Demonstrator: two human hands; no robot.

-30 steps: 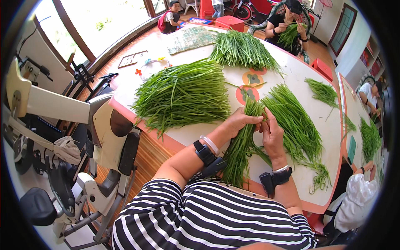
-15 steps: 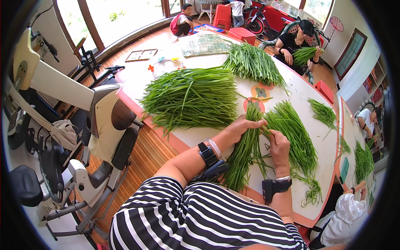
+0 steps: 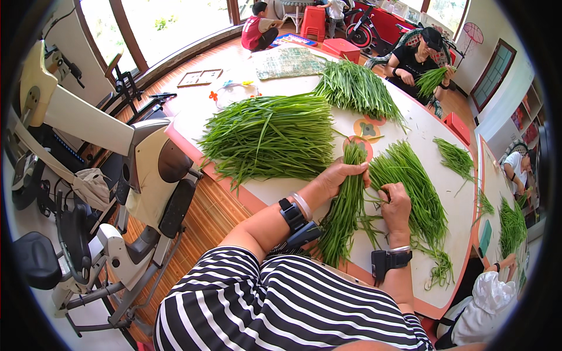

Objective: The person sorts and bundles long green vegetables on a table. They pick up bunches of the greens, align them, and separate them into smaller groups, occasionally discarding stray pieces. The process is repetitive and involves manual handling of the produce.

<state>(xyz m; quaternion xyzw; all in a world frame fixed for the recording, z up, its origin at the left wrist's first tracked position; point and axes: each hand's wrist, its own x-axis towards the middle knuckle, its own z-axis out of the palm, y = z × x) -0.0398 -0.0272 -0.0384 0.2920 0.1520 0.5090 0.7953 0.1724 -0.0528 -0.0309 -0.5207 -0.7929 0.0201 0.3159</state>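
My left hand (image 3: 342, 175) grips a bunch of long green leaves (image 3: 342, 222) near its upper end; the bunch hangs down toward the table's near edge. My right hand (image 3: 396, 202) has its fingers pinched just right of that bunch, close to a few loose leaves; what they hold is too small to make out. Right of the hands lies a spread pile of leaves (image 3: 413, 181), with scraps below it. A large heap (image 3: 263, 134) lies up-left of my hands, and another pile (image 3: 357, 88) lies at the back of the pink-edged table (image 3: 246, 193).
A person (image 3: 418, 64) across the table holds leaves. Others work at a right-hand table (image 3: 489, 222) with leaves, and a white-clad person (image 3: 486, 304) is close at lower right. An exercise machine (image 3: 152, 193) stands at my left; children (image 3: 260, 32) are near the windows.
My right hand has drawn away from the held bunch, moving right and down with fingers curled. My left hand keeps its grip. The view has shifted slightly; a child by the window has turned.
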